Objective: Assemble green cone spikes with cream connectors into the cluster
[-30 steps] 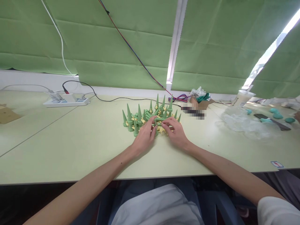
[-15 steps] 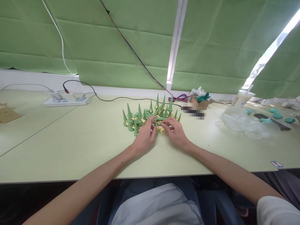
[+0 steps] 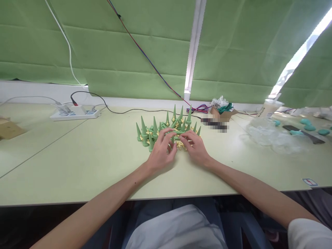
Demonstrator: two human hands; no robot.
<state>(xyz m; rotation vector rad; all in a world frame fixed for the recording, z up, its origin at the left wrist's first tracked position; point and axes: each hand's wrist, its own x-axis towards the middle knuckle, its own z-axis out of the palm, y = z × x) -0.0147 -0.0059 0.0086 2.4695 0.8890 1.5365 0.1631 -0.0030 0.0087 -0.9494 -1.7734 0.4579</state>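
Note:
A cluster of green pointed plastic cones [image 3: 144, 129], many upright with ringed bases, stands on the table with small yellow star-like pieces [image 3: 179, 145] among them. My left hand [image 3: 161, 150] is at the front of the cluster, its fingers curved and thumb apart, around a green cone whose lower part is partly hidden. Opposite it, my right hand [image 3: 196, 148] has thumb and index finger pinched on the end of a green cone-shaped piece [image 3: 177, 138] lying sideways between the hands. The fingers cover much of that piece.
A white power strip [image 3: 75, 113] with plugs lies at the back left, a cardboard piece [image 3: 10, 128] at the far left. Behind the cones are coiled cables [image 3: 198, 109] and a small open box [image 3: 225, 112]. A cup [image 3: 268, 109], plastic bags [image 3: 267, 135] and teal lumps [image 3: 308, 127] stand right.
My left thumb has moved down and away from the index finger, opening the left hand's grip. The right hand keeps its pinch at nearly the same place. The view has shifted slightly.

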